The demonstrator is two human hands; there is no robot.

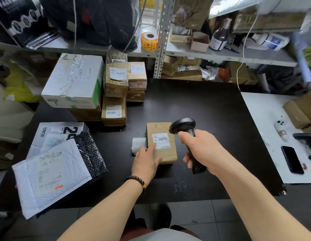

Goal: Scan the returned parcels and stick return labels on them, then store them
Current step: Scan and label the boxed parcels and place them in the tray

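Parcel point(166, 152) sits mid-table, left hand point(145, 164) pressing it from 7 o'clock, fingers point(152, 146) fairly straight. Right hand point(201, 150) grips the scanner point(182, 126) at 3 o'clock. Looks like the scan step; next, aim at the label point(161, 140).

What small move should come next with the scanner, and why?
Probably tilt the scanner onto the barcode of the label and trigger it. The right hand grips it with its head just beside that face-up label, and the left hand presses the parcel steady.
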